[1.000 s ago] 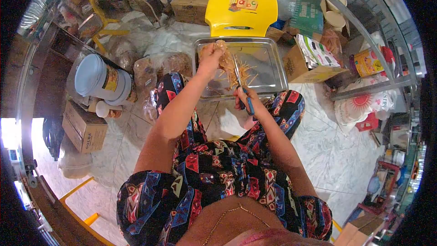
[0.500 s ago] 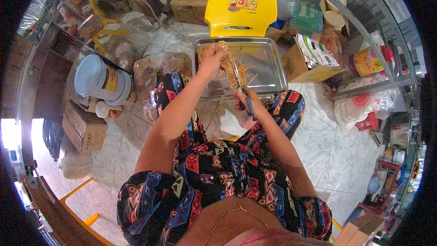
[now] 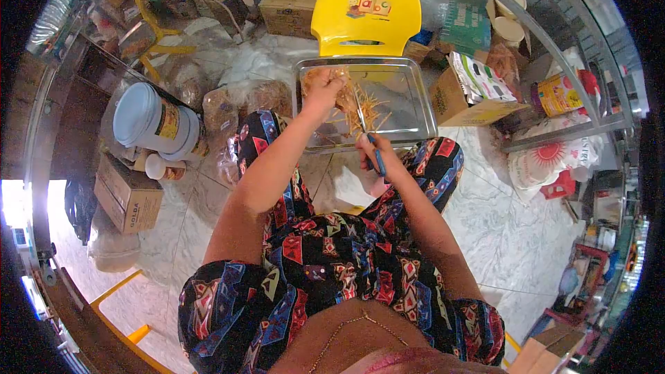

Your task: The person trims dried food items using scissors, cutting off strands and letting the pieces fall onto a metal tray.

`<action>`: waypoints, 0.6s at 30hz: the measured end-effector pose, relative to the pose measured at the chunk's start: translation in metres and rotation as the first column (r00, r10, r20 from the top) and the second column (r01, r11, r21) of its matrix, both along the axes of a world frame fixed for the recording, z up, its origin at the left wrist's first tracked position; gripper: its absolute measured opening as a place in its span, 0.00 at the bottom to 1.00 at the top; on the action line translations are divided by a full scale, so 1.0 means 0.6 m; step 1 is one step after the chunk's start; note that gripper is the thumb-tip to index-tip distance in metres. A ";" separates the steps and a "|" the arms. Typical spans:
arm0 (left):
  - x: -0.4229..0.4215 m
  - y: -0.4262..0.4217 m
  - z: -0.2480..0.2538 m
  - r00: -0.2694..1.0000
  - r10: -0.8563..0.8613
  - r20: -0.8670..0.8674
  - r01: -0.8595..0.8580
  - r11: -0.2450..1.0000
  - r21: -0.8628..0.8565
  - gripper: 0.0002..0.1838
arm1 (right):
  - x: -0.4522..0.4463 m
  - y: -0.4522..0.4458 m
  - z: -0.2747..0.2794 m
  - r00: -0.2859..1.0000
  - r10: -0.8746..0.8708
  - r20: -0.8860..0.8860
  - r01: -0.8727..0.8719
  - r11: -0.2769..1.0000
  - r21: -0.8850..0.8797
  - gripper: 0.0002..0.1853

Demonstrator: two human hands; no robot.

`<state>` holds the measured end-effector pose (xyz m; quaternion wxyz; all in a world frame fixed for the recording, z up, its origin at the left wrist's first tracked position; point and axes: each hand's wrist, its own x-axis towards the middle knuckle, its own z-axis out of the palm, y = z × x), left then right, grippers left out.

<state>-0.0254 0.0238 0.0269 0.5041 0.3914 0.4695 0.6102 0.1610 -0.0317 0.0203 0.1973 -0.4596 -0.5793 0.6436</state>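
Over the left part of a clear rectangular tray [image 3: 424, 107], my left hand [image 3: 323, 90] is closed on a light brown, flat piece of food [image 3: 346, 100]. My right hand [image 3: 378, 154], near the tray's front edge, grips scissors with blue handles [image 3: 377, 159]. The blades point up and away, beside the brown piece's right edge. Thin yellowish strips [image 3: 372, 111] lie in the tray around the blades. More brown material shows in the tray's upper left corner, partly behind my left hand.
A yellow chair [image 3: 367, 14] stands behind the tray. To the left are a light blue bucket [image 3: 138, 116] and a cardboard box [image 3: 129, 194]. An open carton [image 3: 460, 100] with packets sits on the right, near a metal frame [image 3: 561, 135].
My left hand and the brown piece have shifted slightly, and the piece's top end sits a little lower. The scissors have barely moved.
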 end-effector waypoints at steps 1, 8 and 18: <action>0.004 0.000 -0.006 1.000 0.000 0.000 0.000 1.000 0.000 0.09 | -0.002 0.001 -0.006 0.998 -0.024 -0.054 0.024 1.000 -0.005 0.21; 0.021 -0.005 -0.021 0.999 -0.028 0.042 0.032 0.995 -0.089 0.09 | 0.001 0.002 -0.001 0.998 -0.046 -0.045 0.046 0.999 -0.012 0.22; 0.025 -0.003 -0.026 0.998 -0.004 0.060 0.004 1.000 -0.002 0.08 | 0.000 0.002 -0.004 0.997 -0.029 -0.070 0.029 1.000 -0.002 0.22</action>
